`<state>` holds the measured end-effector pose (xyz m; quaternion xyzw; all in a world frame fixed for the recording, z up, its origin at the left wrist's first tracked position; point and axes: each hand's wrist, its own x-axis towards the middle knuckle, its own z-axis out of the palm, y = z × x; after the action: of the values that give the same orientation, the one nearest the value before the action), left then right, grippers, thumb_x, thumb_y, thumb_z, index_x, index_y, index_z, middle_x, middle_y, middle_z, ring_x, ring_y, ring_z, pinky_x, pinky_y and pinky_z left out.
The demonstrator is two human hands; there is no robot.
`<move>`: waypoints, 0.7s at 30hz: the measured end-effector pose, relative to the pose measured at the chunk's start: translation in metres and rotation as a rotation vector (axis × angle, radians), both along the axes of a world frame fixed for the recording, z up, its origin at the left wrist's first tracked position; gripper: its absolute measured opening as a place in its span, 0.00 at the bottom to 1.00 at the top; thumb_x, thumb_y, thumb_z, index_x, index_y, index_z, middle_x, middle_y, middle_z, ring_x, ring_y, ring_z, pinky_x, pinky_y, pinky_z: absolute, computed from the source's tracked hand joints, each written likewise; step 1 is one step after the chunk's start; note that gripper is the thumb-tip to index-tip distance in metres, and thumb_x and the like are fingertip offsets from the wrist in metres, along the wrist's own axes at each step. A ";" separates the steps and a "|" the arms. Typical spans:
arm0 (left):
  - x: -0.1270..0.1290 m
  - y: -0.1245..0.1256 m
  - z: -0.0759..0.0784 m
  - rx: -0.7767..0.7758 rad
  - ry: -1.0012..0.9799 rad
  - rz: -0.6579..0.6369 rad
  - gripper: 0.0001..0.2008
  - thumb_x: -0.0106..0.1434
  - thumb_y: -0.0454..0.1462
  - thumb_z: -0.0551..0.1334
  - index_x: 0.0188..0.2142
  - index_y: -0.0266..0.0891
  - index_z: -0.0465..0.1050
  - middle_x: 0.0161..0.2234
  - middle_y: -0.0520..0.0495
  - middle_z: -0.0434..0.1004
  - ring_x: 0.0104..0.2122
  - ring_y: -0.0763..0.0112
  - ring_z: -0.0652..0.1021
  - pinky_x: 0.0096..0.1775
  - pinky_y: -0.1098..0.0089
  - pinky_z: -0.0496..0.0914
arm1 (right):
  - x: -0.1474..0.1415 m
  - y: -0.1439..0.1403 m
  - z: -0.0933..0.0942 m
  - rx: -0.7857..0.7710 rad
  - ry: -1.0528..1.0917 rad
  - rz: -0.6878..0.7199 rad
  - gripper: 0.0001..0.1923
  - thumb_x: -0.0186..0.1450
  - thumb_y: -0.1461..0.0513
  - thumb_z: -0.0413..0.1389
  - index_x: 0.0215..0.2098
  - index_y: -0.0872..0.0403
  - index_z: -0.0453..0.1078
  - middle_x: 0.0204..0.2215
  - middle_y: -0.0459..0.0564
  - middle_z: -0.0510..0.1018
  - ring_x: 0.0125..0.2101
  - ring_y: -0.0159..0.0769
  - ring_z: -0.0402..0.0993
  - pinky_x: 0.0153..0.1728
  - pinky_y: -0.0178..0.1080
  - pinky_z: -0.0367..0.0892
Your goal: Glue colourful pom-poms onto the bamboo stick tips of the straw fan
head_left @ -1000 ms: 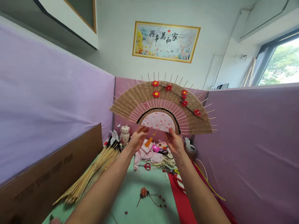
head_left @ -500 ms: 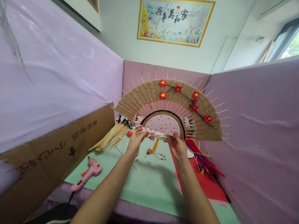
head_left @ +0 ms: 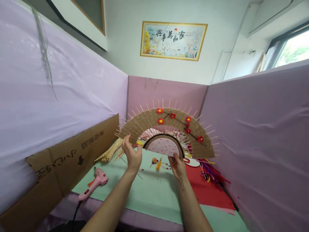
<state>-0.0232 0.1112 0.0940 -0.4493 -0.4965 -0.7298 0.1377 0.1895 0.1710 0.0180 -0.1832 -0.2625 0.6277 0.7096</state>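
left hand (head_left: pixel 131 156) pinching the woven fan (head_left: pixel 166 129) at its lower-left edge | right hand (head_left: pixel 178 167) gripping its pink centre | fan upright, frame centre, above green mat (head_left: pixel 149 190) | step: holding up for inspection | next: steady two-handed support, sticks fragile

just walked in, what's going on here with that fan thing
A person holds a woven fan upright above the table. The left hand grips its lower left edge; the right hand holds the pink centre from below. Red flowers sit on the weave. A glue gun and sticks lie on the table.
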 end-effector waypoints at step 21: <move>0.053 0.015 -0.102 -0.360 -0.110 -0.662 0.24 0.60 0.41 0.64 0.54 0.39 0.62 0.48 0.40 0.75 0.48 0.62 0.77 0.52 0.57 0.68 | 0.003 -0.004 0.001 -0.005 0.044 -0.009 0.20 0.49 0.63 0.71 0.39 0.44 0.76 0.37 0.39 0.84 0.35 0.30 0.80 0.40 0.35 0.77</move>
<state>0.0295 0.1262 -0.0078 -0.5625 -0.4513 -0.6591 -0.2134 0.1929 0.1674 0.0192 -0.1723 -0.2444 0.6293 0.7174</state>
